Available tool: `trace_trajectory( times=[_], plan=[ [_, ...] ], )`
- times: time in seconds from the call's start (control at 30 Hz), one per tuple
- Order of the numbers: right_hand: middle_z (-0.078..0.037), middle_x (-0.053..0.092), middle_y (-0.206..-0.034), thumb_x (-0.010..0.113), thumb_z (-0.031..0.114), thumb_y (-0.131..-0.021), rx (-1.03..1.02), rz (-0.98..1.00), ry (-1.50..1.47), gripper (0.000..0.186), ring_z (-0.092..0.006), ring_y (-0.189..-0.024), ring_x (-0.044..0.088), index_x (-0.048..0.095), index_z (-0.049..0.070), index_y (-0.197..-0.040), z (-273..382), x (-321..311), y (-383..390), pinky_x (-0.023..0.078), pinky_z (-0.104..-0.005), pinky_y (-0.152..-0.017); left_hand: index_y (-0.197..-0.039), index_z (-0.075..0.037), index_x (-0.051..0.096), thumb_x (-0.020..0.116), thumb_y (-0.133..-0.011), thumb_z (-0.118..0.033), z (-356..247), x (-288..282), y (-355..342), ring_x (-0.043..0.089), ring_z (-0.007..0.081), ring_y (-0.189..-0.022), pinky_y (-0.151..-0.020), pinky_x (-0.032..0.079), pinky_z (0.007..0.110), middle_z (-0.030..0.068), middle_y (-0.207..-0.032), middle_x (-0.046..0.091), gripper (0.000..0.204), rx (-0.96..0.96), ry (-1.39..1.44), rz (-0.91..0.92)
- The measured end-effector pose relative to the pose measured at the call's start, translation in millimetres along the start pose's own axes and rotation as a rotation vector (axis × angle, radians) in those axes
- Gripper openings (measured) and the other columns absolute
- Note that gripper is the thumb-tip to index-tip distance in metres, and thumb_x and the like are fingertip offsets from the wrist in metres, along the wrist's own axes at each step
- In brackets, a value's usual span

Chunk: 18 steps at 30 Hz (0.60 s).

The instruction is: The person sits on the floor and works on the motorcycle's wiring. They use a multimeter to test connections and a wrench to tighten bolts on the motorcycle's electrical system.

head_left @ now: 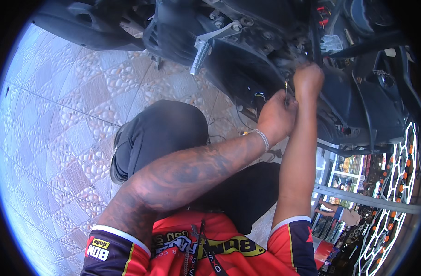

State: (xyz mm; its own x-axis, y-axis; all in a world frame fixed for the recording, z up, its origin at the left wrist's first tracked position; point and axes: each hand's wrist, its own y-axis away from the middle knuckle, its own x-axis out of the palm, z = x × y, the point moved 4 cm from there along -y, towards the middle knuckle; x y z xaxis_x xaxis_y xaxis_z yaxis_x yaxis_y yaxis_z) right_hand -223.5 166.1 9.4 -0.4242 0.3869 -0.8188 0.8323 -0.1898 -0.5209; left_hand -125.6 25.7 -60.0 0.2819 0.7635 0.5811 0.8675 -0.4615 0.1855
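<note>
A dark motorcycle (247,69) fills the top of the view, its underside and engine parts facing me. My left hand (277,115), with a silver chain bracelet (262,139) at the wrist, is closed in a pinch round a thin metal rod (287,87) that points up toward the machine. Just right of it and higher, my right hand (308,79) is curled against the engine area. Its fingertips turn away from me, so what they grip is hidden. The left fingers almost touch my right forearm.
A silver footpeg (200,56) sticks out from the motorcycle left of my hands. Black plastic panels (353,108) lie close on the right. A thin cable (241,120) hangs below the machine. My bent knee (173,122) rises over the patterned tile floor (72,138). Another person (346,215) is far right.
</note>
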Motion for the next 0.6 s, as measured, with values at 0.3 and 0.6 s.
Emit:
trace_trajectory(
  times=[0.3,0.6],
  plan=[
    [-0.030,0.068,-0.084,0.056,0.027,-0.097,-0.104,-0.239,-0.065,0.038,-0.0459,-0.088,0.064,0.071,-0.007,-0.089,-21,7,8,0.049,-0.0528,-0.082,-0.103,-0.003,0.061,0.062,-0.097,-0.019,5,8,11,0.061,0.0156,-0.076,-0.075,0.050,0.033,0.0079,-0.081,0.064,0.017,-0.011,-0.102,0.097],
    [-0.032,0.067,-0.102,0.066,0.045,-0.088,0.252,-0.126,-0.185,0.055,-0.0477,-0.097,0.066,0.059,-0.007,-0.105,-39,12,-4,0.053,-0.0507,-0.085,-0.104,-0.003,0.061,0.064,-0.097,-0.021,2,7,12,0.062,0.0177,-0.075,-0.074,0.051,0.034,0.0097,-0.083,0.064,0.020,-0.053,-0.124,0.118]
  ],
)
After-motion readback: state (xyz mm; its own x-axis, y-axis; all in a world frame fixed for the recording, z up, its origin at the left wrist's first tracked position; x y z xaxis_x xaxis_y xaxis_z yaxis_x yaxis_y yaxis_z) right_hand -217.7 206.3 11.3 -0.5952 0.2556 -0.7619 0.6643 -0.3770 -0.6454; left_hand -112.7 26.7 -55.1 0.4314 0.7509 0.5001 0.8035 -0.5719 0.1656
